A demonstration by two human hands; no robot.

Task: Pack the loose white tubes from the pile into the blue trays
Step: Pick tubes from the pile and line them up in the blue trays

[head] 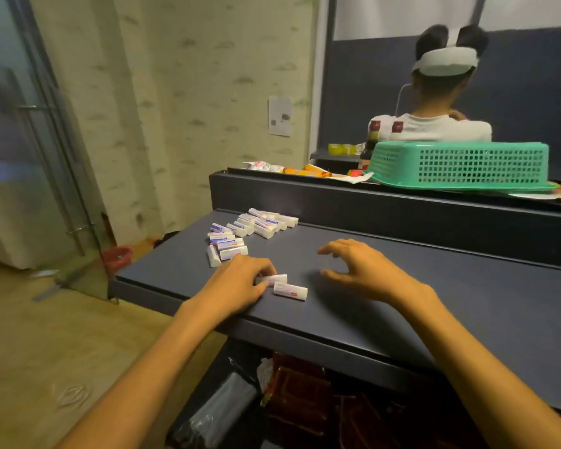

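while both hands sit over the dark bench [434,286], the scene reads so:

left hand: the left hand [240,283] lies palm down near the front edge of the bench, at about 7 o'clock of the bench top; its grip is closed on one white tube [274,279], fingertips [266,270] curled over the tube's left end.

right hand: the right hand [363,270] hovers over the middle of the bench, at 3 o'clock from the left hand; its grip is apart, fingers spread and loosely bent, thumb out, holding nothing.

second tube: another white tube [290,291] lies flat on the bench just beside the held one, at its 5 o'clock, apart from both hands as far as can be told.

pile: the pile of tubes [240,233] lies at 11 o'clock of the bench top, near the left edge, in a curved row that runs from just beyond the left hand up to the raised back ledge [370,202].

back: a green basket [460,165] stands upside down on the ledge at 1 o'clock, with snack wrappers [305,170] to its 9 o'clock.

person: behind the basket a person [441,92] sits with their back turned, wearing a white headset band.

below: under the bench, bags and packets [289,400] show only dimly.
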